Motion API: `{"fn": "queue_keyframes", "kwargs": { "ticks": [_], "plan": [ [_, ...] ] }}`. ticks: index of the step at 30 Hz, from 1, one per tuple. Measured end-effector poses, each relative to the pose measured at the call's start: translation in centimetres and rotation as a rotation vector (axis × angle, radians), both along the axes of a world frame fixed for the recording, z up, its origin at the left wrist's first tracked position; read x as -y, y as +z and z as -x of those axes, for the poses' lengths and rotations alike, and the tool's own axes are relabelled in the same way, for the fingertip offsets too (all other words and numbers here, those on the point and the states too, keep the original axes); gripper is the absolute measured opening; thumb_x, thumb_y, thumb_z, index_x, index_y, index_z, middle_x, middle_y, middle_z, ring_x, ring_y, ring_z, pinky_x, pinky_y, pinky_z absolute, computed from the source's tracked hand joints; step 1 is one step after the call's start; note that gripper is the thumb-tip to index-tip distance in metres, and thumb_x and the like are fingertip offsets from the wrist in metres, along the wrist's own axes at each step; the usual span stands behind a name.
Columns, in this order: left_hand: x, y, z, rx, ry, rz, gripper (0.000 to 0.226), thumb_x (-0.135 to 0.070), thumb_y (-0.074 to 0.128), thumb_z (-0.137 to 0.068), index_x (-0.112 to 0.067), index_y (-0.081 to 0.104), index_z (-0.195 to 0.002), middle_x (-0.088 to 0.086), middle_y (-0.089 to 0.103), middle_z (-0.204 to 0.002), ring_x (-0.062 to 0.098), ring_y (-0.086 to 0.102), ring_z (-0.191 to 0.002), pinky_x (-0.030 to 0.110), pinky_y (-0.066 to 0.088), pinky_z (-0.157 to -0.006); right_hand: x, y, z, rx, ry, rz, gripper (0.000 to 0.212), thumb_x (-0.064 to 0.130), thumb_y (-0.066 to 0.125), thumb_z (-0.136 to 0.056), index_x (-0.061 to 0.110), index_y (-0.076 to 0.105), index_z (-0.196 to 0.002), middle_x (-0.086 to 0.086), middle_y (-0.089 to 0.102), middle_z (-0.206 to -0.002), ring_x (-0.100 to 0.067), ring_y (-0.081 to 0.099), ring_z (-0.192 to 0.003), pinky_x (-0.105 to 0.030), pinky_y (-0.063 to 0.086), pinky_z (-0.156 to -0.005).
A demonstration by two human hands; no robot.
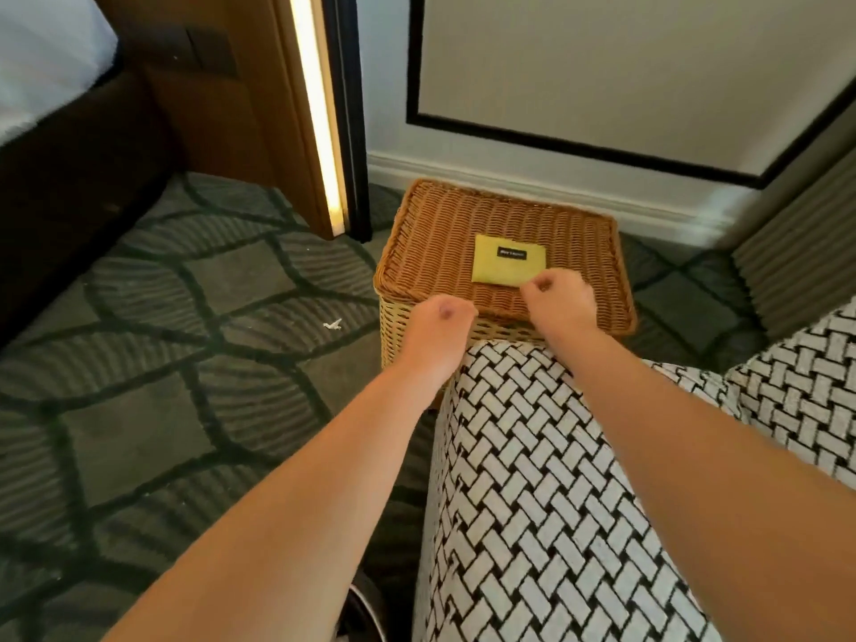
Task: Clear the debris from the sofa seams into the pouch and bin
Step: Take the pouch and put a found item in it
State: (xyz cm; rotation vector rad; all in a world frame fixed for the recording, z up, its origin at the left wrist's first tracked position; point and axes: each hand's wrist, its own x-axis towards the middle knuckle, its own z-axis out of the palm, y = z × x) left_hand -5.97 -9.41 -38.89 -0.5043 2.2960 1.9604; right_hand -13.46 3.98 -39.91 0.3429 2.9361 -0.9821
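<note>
A wicker bin with its flat lid closed stands on the carpet beyond the sofa arm, which is covered in black-and-white woven fabric. A flat yellow pouch with a black label lies on the lid. My right hand hovers at the pouch's near right corner with curled fingers, and covers that corner; a pinch cannot be made out. My left hand is over the lid's near left edge, fingers curled in, with nothing visible in it.
A small white scrap lies on the patterned carpet left of the bin. A dark bed base and a wooden panel with a lit strip stand at the left. The wall's skirting runs behind the bin.
</note>
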Motion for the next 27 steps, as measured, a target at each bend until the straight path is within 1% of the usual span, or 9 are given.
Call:
{"fn": "queue_keyframes", "kwargs": {
  "ticks": [2,3,6,9,12,17,21,25,27],
  "plan": [
    [-0.8,-0.3,1.5,0.003,0.019,0.024,0.022,-0.021,0.047,-0.093,-0.015,0.065,-0.104,-0.012,0.057,-0.085,0.002,0.052,-0.073,0.010,0.046,-0.060,-0.7,-1.0,1.3,0.046,-0.054,0.091,0.014,0.028,0.054,-0.088,0.017,0.062,-0.091,-0.001,0.059,-0.088,-0.018,0.053,-0.085,-0.029,0.041,-0.072],
    [-1.2,-0.6,2.3,0.010,0.019,0.038,0.021,-0.022,0.048,-0.094,-0.016,0.065,-0.104,-0.013,0.057,-0.084,0.002,0.052,-0.072,0.011,0.045,-0.056,-1.1,-1.5,1.9,0.065,-0.079,0.138,0.018,0.030,0.055,-0.089,0.015,0.061,-0.097,-0.001,0.058,-0.091,-0.018,0.051,-0.086,-0.029,0.040,-0.073],
    [-2.0,-1.6,5.3,0.011,0.011,0.138,0.020,-0.023,0.050,-0.094,-0.017,0.063,-0.107,-0.011,0.058,-0.095,0.005,0.052,-0.084,0.019,0.039,-0.070,-1.8,-2.9,3.4,0.095,-0.126,0.185,0.028,0.034,0.054,-0.090,0.012,0.055,-0.108,-0.001,0.050,-0.092,-0.016,0.043,-0.084,-0.028,0.035,-0.073],
    [-2.3,-2.7,8.3,0.031,-0.018,0.196,0.028,-0.022,0.049,-0.095,-0.016,0.054,-0.122,-0.007,0.051,-0.108,0.004,0.049,-0.084,0.020,0.039,-0.070,-2.3,-3.9,4.7,0.085,-0.145,0.165,0.029,0.035,0.052,-0.091,0.013,0.054,-0.111,0.001,0.045,-0.091,-0.013,0.037,-0.080,-0.026,0.033,-0.063],
    [-2.9,-3.5,11.0,0.085,-0.042,0.193,0.039,-0.021,0.047,-0.096,-0.013,0.042,-0.134,-0.004,0.047,-0.117,0.007,0.040,-0.096,0.023,0.033,-0.081,-2.7,-4.9,6.2,0.088,-0.131,0.163,0.027,0.033,0.052,-0.092,0.012,0.058,-0.109,-0.003,0.056,-0.098,-0.016,0.041,-0.082,-0.025,0.032,-0.069],
    [-4.3,-5.0,13.5,0.170,-0.019,0.169,0.042,-0.024,0.049,-0.095,-0.006,0.042,-0.132,0.009,0.050,-0.129,0.018,0.047,-0.103,0.028,0.035,-0.081,-2.9,-5.4,7.2,0.158,-0.128,0.292,0.029,0.036,0.050,-0.092,0.013,0.061,-0.105,-0.004,0.060,-0.095,-0.022,0.053,-0.083,-0.029,0.038,-0.070],
    [-4.4,-5.4,14.0,0.249,0.070,0.121,0.046,-0.032,0.047,-0.096,-0.005,0.044,-0.133,0.010,0.049,-0.127,0.017,0.041,-0.098,0.030,0.032,-0.082,-3.1,-5.4,7.0,0.142,-0.119,0.428,0.009,0.024,0.051,-0.091,0.019,0.057,-0.086,-0.001,0.059,-0.086,-0.017,0.052,-0.071,-0.029,0.040,-0.063],
    [-4.2,-4.8,13.3,0.241,0.171,0.058,0.041,-0.035,0.053,-0.092,-0.009,0.051,-0.123,0.008,0.050,-0.123,0.023,0.047,-0.103,0.035,0.039,-0.085,-2.9,-4.6,6.1,0.063,-0.096,0.568,0.021,0.016,0.048,-0.090,0.028,0.055,-0.074,0.005,0.058,-0.078,-0.011,0.049,-0.062,-0.024,0.037,-0.052],
    [-3.9,-3.9,12.5,0.214,0.226,-0.063,0.035,-0.034,0.055,-0.090,-0.013,0.047,-0.117,0.008,0.049,-0.121,0.023,0.047,-0.107,0.036,0.040,-0.089,-2.8,-3.8,5.3,0.008,-0.064,0.619,0.024,0.017,0.048,-0.092,0.031,0.053,-0.073,0.007,0.058,-0.074,-0.009,0.049,-0.059,-0.023,0.038,-0.049]
  ]
}}
